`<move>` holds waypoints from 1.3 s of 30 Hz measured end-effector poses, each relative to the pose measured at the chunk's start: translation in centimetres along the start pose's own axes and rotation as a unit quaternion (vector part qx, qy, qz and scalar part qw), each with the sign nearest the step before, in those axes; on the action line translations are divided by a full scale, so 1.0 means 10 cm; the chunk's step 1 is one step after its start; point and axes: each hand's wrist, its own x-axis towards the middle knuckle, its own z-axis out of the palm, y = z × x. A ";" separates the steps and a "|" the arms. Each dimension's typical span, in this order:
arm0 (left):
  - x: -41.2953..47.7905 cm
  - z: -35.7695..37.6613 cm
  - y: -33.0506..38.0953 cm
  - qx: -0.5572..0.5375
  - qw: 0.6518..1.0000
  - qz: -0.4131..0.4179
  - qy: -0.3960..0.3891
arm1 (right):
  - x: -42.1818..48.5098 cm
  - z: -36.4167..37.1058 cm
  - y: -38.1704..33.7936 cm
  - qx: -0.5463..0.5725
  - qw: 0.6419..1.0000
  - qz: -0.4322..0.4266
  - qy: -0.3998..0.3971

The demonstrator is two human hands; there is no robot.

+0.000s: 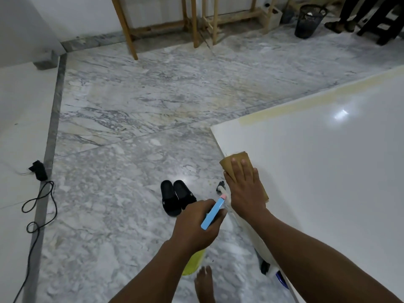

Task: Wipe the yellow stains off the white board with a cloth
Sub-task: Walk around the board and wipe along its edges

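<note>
A large glossy white board fills the right side, lying flat above the floor. A pale yellow stain band runs along its far edge. My right hand presses flat, fingers spread, on a tan cloth near the board's left edge. My left hand is left of the board, closed around a spray bottle with a blue trigger head and a yellow-green body, its nozzle pointing toward the board.
Black slippers lie on the marble floor beside the board. A black cable and plug lie at left. Wooden frame legs, a black mesh bin and another person's legs stand at the back. My bare foot is below.
</note>
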 end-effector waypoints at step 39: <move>-2.10 1.11 1.77 0.055 0.997 0.024 -0.048 | -4.27 -1.78 1.43 0.900 0.250 0.355 -0.039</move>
